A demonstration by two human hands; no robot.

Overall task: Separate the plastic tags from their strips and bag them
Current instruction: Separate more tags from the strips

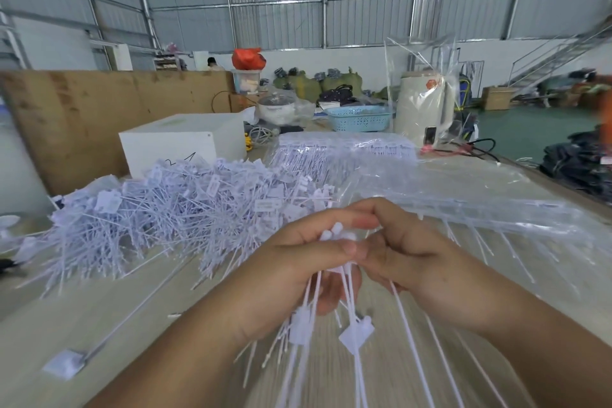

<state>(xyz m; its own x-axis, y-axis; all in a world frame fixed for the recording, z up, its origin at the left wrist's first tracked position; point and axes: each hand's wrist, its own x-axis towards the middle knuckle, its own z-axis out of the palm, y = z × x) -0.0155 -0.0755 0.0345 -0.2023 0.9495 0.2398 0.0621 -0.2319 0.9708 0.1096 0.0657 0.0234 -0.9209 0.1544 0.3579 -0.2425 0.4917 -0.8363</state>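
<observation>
I have both hands together at the middle of the table [82, 315], low in the view, and everything about the next pull hangs on how the bunch of tags [334, 318] lies between them. My left hand [298, 272] is curled round the top of the bunch, thumb laid across the front, with a few white tag ends poking out above the fist; my right hand [407, 255] meets it from the right, fingers bent in and pinching at the same knot of white plastic, just beside the left thumb. The two hands touch there, so neither is nearer: the work is in the contact point itself. From that point the thin stems hang down and toward me, fanning slightly, with the square heads dangling below the left palm; the long axis of the bunch runs roughly from the fists down to the bottom edge of the view. I judge that the separating move has to go across that axis, the right hand drawing away to the right while the left holds fast. I cannot tell exactly which piece the right fingertips have, as they are hidden behind the thumb. The big heap of loose tags [172, 209] lies well apart to the left, and the clear plastic bag [463, 195] lies flat beyond and right of my right hand, so bagging favours that side.
</observation>
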